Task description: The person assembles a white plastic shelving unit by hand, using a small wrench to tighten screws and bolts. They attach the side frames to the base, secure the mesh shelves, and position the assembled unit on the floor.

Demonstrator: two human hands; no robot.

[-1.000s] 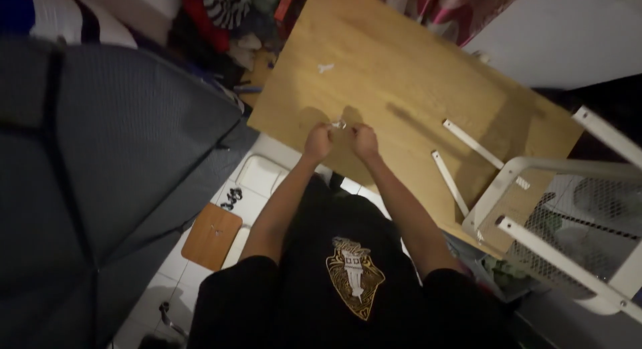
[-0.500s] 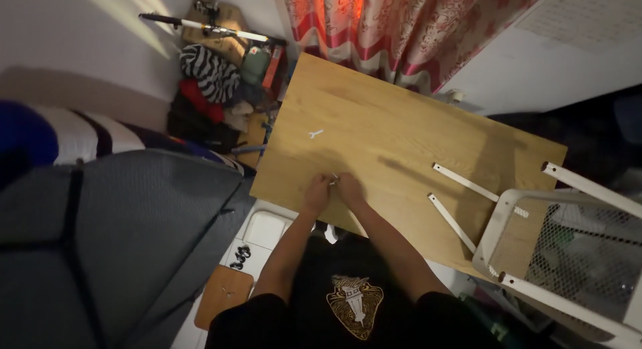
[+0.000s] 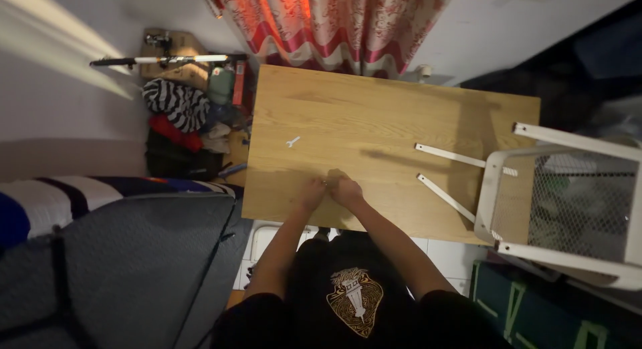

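My left hand (image 3: 311, 190) and my right hand (image 3: 344, 188) meet over the near edge of a light wooden tabletop (image 3: 374, 115), fingers curled together around something very small that I cannot make out. A small white wrench-like tool (image 3: 292, 142) lies on the wood a little beyond and left of my hands. Two white metal bars (image 3: 447, 155) (image 3: 445, 197) lie to the right of my hands. A white mesh basket frame (image 3: 568, 202) rests on the tabletop's right end.
A red patterned curtain (image 3: 334, 21) hangs behind the tabletop. A pile of clothes and bags (image 3: 184, 115) sits on the floor at the left, with a long rod (image 3: 167, 59) above it. A dark grey padded surface (image 3: 120, 269) fills the lower left.
The view has swung so that the whole tabletop and the curtain now show. My hands stay pressed together at the near edge of the tabletop.
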